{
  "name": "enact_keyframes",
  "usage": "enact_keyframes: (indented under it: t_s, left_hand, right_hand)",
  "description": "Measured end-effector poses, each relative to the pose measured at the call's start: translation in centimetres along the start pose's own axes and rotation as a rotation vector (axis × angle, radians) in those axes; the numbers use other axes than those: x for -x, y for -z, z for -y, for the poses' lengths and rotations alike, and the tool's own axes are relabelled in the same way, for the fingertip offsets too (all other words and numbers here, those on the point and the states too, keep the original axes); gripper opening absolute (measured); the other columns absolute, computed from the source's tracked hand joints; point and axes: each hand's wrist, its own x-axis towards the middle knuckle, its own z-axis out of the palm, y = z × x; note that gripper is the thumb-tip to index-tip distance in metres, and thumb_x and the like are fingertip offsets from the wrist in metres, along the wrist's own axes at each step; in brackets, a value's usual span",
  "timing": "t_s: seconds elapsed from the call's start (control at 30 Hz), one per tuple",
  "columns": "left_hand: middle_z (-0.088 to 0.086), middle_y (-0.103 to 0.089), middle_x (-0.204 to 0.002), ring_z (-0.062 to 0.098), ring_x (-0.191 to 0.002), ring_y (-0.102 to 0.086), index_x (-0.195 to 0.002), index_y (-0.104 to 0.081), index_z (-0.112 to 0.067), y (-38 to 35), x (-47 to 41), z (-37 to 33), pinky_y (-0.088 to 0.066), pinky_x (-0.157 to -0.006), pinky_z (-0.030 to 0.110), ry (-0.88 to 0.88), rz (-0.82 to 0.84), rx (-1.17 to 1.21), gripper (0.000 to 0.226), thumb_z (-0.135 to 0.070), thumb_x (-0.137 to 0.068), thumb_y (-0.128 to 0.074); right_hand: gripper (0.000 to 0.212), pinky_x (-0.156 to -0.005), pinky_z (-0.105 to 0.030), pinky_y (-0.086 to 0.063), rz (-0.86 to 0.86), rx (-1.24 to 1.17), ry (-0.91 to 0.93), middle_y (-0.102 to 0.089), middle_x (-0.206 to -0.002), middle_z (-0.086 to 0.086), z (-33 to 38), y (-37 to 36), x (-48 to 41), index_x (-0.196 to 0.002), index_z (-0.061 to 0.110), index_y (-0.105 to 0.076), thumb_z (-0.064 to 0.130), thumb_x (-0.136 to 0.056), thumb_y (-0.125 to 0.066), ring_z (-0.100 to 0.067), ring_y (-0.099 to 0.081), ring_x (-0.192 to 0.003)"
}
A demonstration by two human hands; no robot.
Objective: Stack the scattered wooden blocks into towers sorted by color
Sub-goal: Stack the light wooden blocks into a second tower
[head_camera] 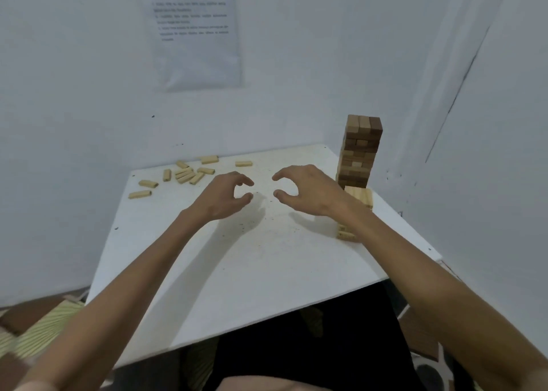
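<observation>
**Q:** What state are the hands in?

**A:** The left hand (228, 194) and right hand (305, 189) hover over the middle of the white counter (237, 272). Both are empty. Each has its fingers loosely curved in a C, with the thumb apart from the fingertips. Neither touches a block.

**Q:** Where are the blocks?

**A:** The brown tower (360, 150) stands tall at the counter's far right corner. Just in front of it is a lower light-wood stack (360, 196). The right forearm (415, 257) partly hides that stack, so its layers cannot be counted. The loose light blocks (185, 174), roughly ten, lie flat at the far left corner, well apart from both stacks.

**Q:** Which step is in hand?

**A:** Judgement: the dark blocks look sorted and the light tower is under way, with no block currently picked up.

**Q:** What does the next move call for?

**A:** A reach to the far left, a pinch on one light block, and a carry back to the light-wood stack. The block should go down squarely. The brown tower is so near that a brush from the right forearm could topple it.
</observation>
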Motion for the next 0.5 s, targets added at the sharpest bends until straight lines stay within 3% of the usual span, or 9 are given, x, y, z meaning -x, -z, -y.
enact_keyframes:
  t_s: [0.27, 0.5]
  left_hand:
    - [0.004, -0.061, -0.141, 0.027, -0.129, -0.056, -0.133, -0.064, -0.017, 0.6, 2.1, 4.7, -0.046, -0.103, 0.043, 0.172, -0.034, -0.204, 0.038, -0.033, -0.098, -0.063]
    - [0.008, -0.055, -0.146, 0.029, -0.134, -0.049, -0.136, -0.060, -0.012, -0.2, 1.6, 9.0, -0.046, -0.103, 0.045, 0.357, -0.143, -0.171, 0.042, -0.028, -0.098, -0.061]
  right_hand:
    - [0.044, -0.103, -0.040, -0.045, 0.079, -0.032, 0.002, -0.057, -0.145, 0.002, 1.7, -5.1, -4.2, -0.140, 0.021, -0.057, 0.040, -0.100, -0.058, -0.022, -0.047, -0.136]
    - [0.045, -0.104, -0.035, -0.042, 0.082, -0.082, -0.029, -0.052, -0.149, 0.000, 0.8, -10.4, -8.3, -0.142, 0.016, -0.055, 0.036, -0.102, -0.057, -0.020, -0.046, -0.137]
